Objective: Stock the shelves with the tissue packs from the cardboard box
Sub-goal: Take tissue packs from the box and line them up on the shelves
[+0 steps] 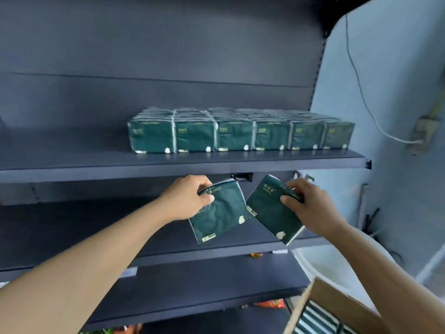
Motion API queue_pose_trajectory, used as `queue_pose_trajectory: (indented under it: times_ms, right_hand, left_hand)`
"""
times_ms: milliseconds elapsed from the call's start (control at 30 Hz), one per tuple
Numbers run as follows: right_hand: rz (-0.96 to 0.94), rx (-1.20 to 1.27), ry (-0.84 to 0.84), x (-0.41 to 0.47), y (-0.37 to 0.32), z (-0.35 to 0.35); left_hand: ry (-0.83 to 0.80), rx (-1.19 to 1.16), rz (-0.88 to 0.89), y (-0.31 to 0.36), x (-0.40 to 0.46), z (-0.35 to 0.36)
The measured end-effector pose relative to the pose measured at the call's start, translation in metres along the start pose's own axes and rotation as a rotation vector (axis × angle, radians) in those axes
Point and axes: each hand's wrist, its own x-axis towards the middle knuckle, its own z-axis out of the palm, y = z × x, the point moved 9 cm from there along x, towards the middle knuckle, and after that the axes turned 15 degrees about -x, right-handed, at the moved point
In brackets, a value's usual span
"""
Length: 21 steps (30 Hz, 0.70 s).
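Green plastic tissue packs, one pinched at its top edge in each grip, left hand (187, 198) holding left pack (220, 213) and right hand (310, 206) holding right pack (273, 208), dangle below the stocked shelf's (72, 162) front edge, so either could easily slip out.

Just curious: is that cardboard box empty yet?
Not empty: striped edges of more packs show inside the box, at lower right.

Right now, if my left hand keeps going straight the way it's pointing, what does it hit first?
Probably the front edge of the upper shelf, just above and beyond the left hand and its tissue pack. Depth is hard to judge, though; it could pass beneath into the dark gap below that shelf.
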Motion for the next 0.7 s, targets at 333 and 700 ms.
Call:
queue_pose_trajectory:
  times_ms: [333, 700]
  right_hand:
    - [-0.117, 0.093, 0.011, 0.03, -0.179, 0.007]
    - [-0.215, 0.17, 0.059, 0.081, -0.331, 0.024]
  left_hand:
    - [0.11, 0.036, 0.031, -0.039, -0.038, -0.176]
    - [0.268, 0.082, -0.037, -0.101, -0.059, -0.312]
